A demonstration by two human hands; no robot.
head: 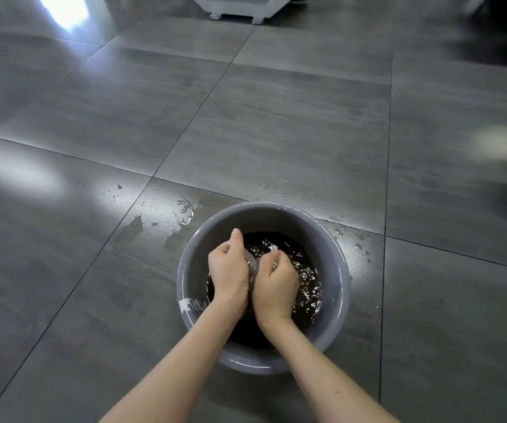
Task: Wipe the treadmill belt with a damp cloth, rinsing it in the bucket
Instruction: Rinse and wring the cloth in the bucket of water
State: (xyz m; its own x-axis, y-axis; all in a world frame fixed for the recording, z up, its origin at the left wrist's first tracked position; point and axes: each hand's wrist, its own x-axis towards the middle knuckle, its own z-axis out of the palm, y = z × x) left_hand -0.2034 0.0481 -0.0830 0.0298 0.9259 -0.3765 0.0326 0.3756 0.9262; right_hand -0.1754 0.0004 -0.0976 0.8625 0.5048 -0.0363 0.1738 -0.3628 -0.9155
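Left hand (227, 270), right hand (275, 282) squeeze limp, wet cloth (252, 264).

One head-worn wide-angle view looks forward and down, close above the bucket (276, 218); tiled floor (276, 117) stretches ahead to a blurred top edge, possibly a white stand (237, 7).

Dim, sharp centre; white glare patches on the glossy floor (276, 132), edges blurred.

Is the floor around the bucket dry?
No, puddles and drops of water lie on the floor tiles beside the bucket.
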